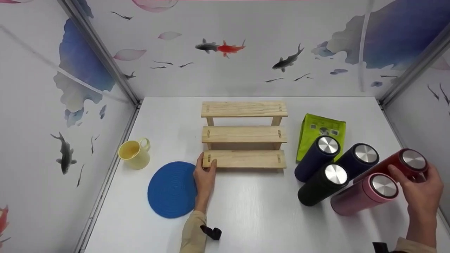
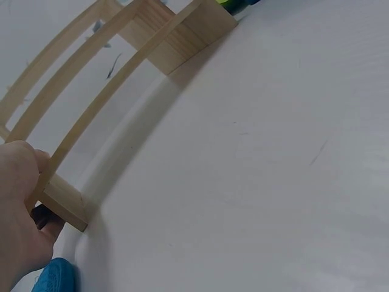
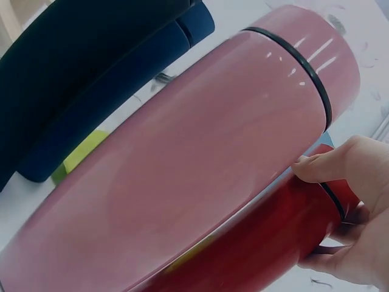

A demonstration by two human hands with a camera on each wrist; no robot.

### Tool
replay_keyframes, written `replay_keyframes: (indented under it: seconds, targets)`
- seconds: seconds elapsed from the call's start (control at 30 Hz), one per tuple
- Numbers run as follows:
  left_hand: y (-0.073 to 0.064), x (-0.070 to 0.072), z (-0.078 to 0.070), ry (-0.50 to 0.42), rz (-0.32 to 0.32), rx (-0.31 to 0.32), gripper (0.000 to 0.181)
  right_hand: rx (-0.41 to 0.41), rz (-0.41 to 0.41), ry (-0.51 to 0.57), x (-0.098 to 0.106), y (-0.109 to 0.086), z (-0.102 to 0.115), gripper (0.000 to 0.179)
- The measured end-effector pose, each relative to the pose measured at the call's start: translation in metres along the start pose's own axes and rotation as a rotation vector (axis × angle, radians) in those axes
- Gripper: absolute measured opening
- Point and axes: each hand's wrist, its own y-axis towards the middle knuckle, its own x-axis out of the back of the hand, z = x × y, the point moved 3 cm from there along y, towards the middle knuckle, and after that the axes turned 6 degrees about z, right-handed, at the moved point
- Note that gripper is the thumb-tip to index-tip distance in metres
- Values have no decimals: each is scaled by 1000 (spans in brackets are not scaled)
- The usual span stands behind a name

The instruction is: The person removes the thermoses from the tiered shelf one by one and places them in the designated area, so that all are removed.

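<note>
A three-tier wooden step shelf [image 1: 244, 134] stands at the table's middle. My left hand [image 1: 205, 177] grips the left end of its lowest step, thumb on top; the left wrist view shows the fingers around that board's end. At the right, my right hand [image 1: 423, 188] holds a red thermos [image 3: 273, 237] near its lid, thumb on the near side. A pink thermos [image 1: 364, 195] stands just in front of the red one. Left of these are a black thermos [image 1: 321, 186] and two dark blue thermoses, one [image 1: 316, 158] farther left, the other [image 1: 357, 160] behind.
Beside my left forearm lies a round blue mat [image 1: 171, 189]. A yellow mug [image 1: 135, 154] stands near the left wall. Behind the thermoses is a green pouch [image 1: 320, 128]. Printed wall panels [image 1: 246, 77] enclose the white table [image 1: 253, 211] at the back and sides.
</note>
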Motion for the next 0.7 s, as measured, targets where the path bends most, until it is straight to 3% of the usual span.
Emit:
replay_keyframes:
  seconds: [0.2,0.37,0.53,0.63,0.7]
  targets:
    - [2,-2,-4,25,35,-14,59,45,21,-34,4,0,-4,73]
    - [8,7,-10,124,159,30,64,72,46,-56,6,-4,3,76]
    - [5,23,-23,284,323,8,72,106,-81,-126,15,-19,30,67]
    - [0,34,-40,334,384,-51,74,200,-150,-187,18,-33,56,62]
    - [-3,40,-53,353,406,-87,74,305,-166,-215,15,-46,73,61]
